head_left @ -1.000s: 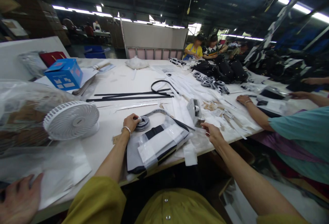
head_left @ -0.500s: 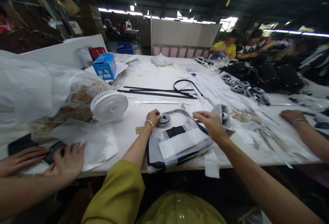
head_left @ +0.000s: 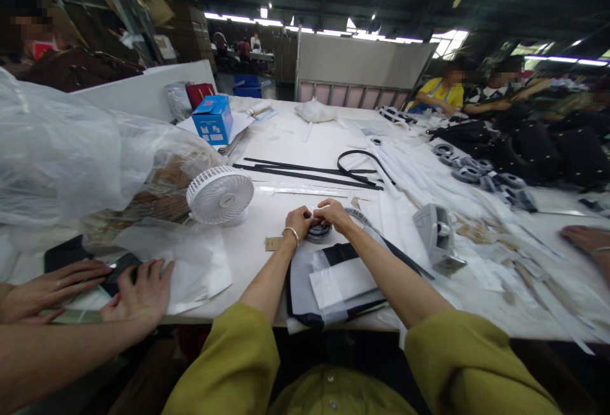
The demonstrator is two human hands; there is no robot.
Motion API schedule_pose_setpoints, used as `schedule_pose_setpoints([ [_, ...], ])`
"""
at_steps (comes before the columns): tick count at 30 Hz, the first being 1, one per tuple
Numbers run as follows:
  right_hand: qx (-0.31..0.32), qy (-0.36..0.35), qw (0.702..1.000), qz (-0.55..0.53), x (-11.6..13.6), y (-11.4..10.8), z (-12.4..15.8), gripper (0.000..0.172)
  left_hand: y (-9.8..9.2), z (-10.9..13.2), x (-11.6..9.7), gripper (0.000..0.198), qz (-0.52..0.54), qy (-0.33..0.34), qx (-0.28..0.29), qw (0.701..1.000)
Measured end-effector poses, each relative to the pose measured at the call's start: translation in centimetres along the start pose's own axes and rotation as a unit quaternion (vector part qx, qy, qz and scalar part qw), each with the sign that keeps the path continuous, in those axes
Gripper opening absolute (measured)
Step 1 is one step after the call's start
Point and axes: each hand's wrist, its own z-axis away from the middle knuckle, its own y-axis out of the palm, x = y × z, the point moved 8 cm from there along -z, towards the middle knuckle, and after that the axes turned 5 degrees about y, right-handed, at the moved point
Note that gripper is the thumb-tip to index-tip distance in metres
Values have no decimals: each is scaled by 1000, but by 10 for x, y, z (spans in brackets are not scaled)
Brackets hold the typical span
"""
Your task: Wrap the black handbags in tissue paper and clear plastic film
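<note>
A grey and black strap wound into a coil [head_left: 318, 233] lies on the table in front of me. My left hand [head_left: 298, 221] is closed on its left edge. At the coil's top, my right hand [head_left: 335, 213] has its fingertips pinched together, almost touching the left fingers; what they pinch is too small to make out. The strap's loose length [head_left: 359, 216] runs right from behind my right hand. Just below lies a grey and black bag [head_left: 305, 278] with a white sheet [head_left: 340, 278] and clear plastic on it, partly under my right forearm.
A tape dispenser [head_left: 436, 237] stands right of my forearm. To the left are a white fan [head_left: 222, 196], a blue box [head_left: 213, 121] and a co-worker's hands [head_left: 138, 291]. Black straps [head_left: 309, 175] lie beyond. Several coiled straps [head_left: 469, 170] are at right.
My right hand has moved left from beside the tape dispenser to the coil, meeting my left hand. The left hand keeps its hold. The view has shifted, so the scene sits further right.
</note>
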Motion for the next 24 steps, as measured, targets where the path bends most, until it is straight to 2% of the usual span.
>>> schedule_pose_setpoints([
  [4, 11, 40, 998, 50, -1, 7, -8, 17, 0, 0, 0, 7, -2, -3, -6, 1000],
  [11, 28, 147, 977, 153, -10, 17, -34, 13, -1, 1, 1, 7, -5, -9, -8, 1000],
  [15, 30, 180, 966, 185, -16, 16, -42, 9, -2, 1, 1, 10, -12, -18, -10, 1000],
  [21, 43, 159, 968, 189, -16, 16, -42, 13, -3, 0, 0, 13, -16, -16, -6, 1000],
  [24, 41, 89, 982, 159, -6, 17, -43, 16, -3, 0, 0, 13, -17, -14, -4, 1000],
])
